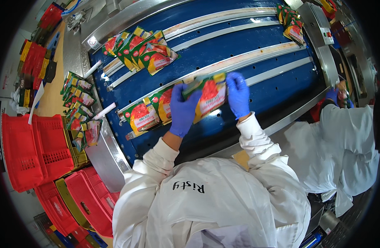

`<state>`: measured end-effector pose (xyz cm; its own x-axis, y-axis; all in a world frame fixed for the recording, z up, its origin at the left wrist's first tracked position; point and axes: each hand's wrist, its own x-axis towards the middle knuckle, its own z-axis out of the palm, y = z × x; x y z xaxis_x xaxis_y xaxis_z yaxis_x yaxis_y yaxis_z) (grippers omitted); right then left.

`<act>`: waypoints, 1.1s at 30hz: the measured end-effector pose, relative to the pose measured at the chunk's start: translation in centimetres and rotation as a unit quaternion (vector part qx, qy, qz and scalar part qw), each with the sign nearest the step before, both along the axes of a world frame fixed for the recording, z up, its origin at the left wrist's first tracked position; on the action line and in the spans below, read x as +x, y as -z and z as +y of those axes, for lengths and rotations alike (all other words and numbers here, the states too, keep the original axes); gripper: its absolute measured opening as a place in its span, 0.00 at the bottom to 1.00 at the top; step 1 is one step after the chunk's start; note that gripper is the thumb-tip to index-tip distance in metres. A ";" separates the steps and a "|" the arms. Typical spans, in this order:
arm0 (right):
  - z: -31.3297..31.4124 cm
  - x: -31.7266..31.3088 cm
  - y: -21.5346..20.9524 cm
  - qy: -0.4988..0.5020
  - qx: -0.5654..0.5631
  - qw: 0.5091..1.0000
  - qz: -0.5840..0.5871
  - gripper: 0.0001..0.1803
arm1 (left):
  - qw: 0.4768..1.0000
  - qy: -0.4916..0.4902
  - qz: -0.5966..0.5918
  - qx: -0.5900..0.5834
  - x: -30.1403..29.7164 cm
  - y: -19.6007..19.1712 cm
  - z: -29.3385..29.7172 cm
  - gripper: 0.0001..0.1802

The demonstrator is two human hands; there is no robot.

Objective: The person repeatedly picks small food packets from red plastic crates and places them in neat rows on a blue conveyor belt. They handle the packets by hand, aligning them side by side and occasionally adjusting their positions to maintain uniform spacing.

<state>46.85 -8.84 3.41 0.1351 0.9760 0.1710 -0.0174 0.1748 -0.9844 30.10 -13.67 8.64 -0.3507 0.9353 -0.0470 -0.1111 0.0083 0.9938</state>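
Observation:
Between my two blue-gloved hands is a flat green, red and yellow food packet (211, 96), held above the seal bar nearest me. My left hand (185, 108) closes on its left side, thumb pointing toward the packet's front. My right hand (238, 96) pinches its upper right edge. Just left of my left hand, a similar packet (165, 103) lies partly hidden by the hand, overlapping another packet (141, 118) on the blue machine bed (276, 89). Something yellow and green behind the held packet is blurred; I cannot tell if it is a second packet.
A fanned pile of packets (152, 53) lies on the far left of the bed, another (292, 27) at the far right. More packets (79, 101) rest on the left ledge. Red crates (22, 155) stand at left. A co-worker's white sleeve (342, 128) and gloved hand (332, 95) are at right.

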 end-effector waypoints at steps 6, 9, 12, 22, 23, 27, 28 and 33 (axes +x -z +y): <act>-2.3 0.6 8.4 -0.082 -0.188 0.978 0.046 0.17 | 0.969 0.117 0.185 -0.112 -3.2 8.8 -2.3 0.21; -1.9 1.6 6.3 -0.122 -0.195 0.968 0.100 0.21 | 0.973 0.148 0.120 -0.129 -3.9 7.5 -2.9 0.18; -0.2 1.8 4.3 -0.138 -0.196 0.960 0.147 0.20 | 0.985 0.144 0.064 -0.069 -3.5 5.4 -2.1 0.13; 6.9 -1.1 6.1 0.110 0.110 0.835 -0.528 0.06 | 0.904 0.087 0.418 -0.011 -5.6 8.4 6.9 0.15; 7.3 -1.2 6.1 0.127 0.110 0.829 -0.533 0.06 | 0.899 0.092 0.427 -0.023 -5.6 8.2 7.4 0.15; 6.4 -0.5 4.5 -0.061 0.246 0.866 -0.430 0.31 | 0.898 0.100 0.425 -0.056 -5.9 7.8 8.2 0.17; 5.4 -0.5 4.0 -0.182 0.199 0.843 -0.465 0.48 | 0.892 0.104 0.438 -0.036 -6.3 8.0 8.2 0.17; 3.5 -0.8 4.8 -0.230 0.195 0.795 -0.526 0.53 | 0.910 0.129 0.393 -0.019 -7.2 8.8 7.5 0.24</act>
<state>46.06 -5.29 -1.35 -0.6386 0.7262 0.2545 0.6303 0.6833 -0.3685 22.93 -6.21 -0.15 -0.0587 0.9942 0.0901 0.6437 -0.0313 0.7646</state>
